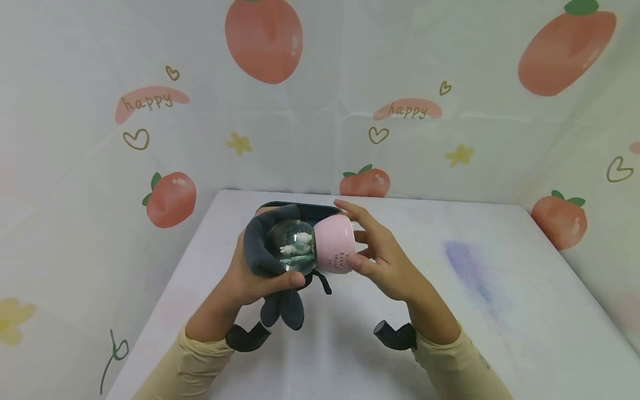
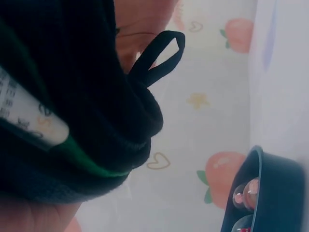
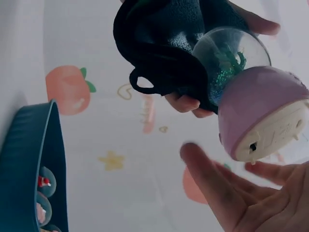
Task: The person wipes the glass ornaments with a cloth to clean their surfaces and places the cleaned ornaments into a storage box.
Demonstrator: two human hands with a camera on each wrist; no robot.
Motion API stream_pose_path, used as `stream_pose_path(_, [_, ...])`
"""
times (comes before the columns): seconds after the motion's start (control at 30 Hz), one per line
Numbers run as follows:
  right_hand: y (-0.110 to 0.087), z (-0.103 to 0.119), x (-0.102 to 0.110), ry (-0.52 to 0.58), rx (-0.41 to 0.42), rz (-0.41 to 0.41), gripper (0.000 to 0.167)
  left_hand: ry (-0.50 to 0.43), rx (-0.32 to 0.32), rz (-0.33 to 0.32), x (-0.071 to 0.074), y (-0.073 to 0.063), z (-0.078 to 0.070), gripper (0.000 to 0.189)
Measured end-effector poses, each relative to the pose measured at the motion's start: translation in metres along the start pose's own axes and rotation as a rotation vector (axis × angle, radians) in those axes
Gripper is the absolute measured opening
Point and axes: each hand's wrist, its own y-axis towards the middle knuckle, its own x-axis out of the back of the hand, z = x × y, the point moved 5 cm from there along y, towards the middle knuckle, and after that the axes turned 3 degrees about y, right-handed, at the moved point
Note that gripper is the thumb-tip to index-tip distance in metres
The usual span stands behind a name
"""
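Observation:
A snow globe [image 1: 334,244] with a pink base lies on its side, its clear ball holding a white figure and green glitter. My left hand [image 1: 246,282] grips a dark fluffy cloth [image 1: 257,250] wrapped around the ball, thumb along its lower edge. A thin hanging loop [image 2: 161,58] and a white label [image 2: 34,113] show on the cloth; two ear-like flaps hang below. Close to the base, my right hand [image 1: 387,264] has its fingers spread and extended, thumb overlapping the base's edge in the head view. The base's pale underside [image 3: 275,130] faces the right palm.
Behind the hands stands a dark blue-green bin [image 2: 282,188], with several more snow globes [image 3: 44,183] inside. The white table [image 1: 450,355] carries a bluish smudge at right. A curtain [image 1: 310,122] printed with fruit, hearts and flowers borders the back and sides.

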Motion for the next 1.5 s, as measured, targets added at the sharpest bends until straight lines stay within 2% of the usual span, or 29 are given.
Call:
stream_pose_path(0.07, [0.0,-0.003,0.0,0.026,-0.056,-0.008,0.066,0.012,-0.01,0.012,-0.001,0.0,-0.001,0.102])
stream_pose_path(0.13, [0.0,-0.003,0.001,0.053,-0.076,-0.02,0.049,0.025,-0.01,0.028,-0.002,0.0,-0.001,0.102])
stream_pose_path(0.2, [-0.001,-0.002,0.0,0.097,-0.078,-0.016,0.041,0.038,-0.007,0.044,-0.002,-0.001,0.0,0.101])
stream_pose_path(0.33, [-0.001,0.0,0.0,0.18,-0.067,0.006,0.047,0.06,-0.025,0.068,-0.002,-0.001,0.001,0.1])
stream_pose_path(0.53, [-0.001,0.003,0.002,0.212,0.03,-0.006,0.068,0.044,-0.079,0.093,-0.001,0.0,-0.001,0.097])
stream_pose_path(0.6, [-0.002,0.005,0.002,0.188,0.071,-0.016,0.074,0.026,-0.084,0.093,0.0,0.0,-0.001,0.095])
stream_pose_path(0.7, [-0.003,0.008,0.002,0.082,0.156,-0.036,0.076,0.008,-0.07,0.091,0.0,0.001,-0.001,0.094])
stream_pose_path(0.87, [-0.001,0.024,-0.001,-0.168,0.388,-0.088,0.069,-0.05,-0.036,0.094,0.0,0.001,-0.001,0.097])
stream_pose_path(1.0, [-0.003,0.041,-0.002,-0.261,0.518,-0.085,0.059,-0.069,-0.045,0.109,0.0,0.002,0.0,0.096])
stream_pose_path(1.13, [-0.004,0.051,0.0,-0.267,0.545,-0.051,0.055,-0.046,-0.046,0.133,-0.003,0.002,0.001,0.094])
stream_pose_path(1.23, [-0.003,0.05,0.002,-0.242,0.54,-0.042,0.057,-0.042,-0.014,0.137,-0.004,0.002,0.002,0.095])
stream_pose_path(1.37, [0.0,0.044,0.003,-0.199,0.521,-0.055,0.065,-0.032,0.01,0.113,-0.003,0.001,0.003,0.097])
stream_pose_path(1.5, [0.002,0.038,0.002,-0.189,0.5,-0.083,0.073,-0.04,0.001,0.074,-0.001,0.001,0.002,0.1])
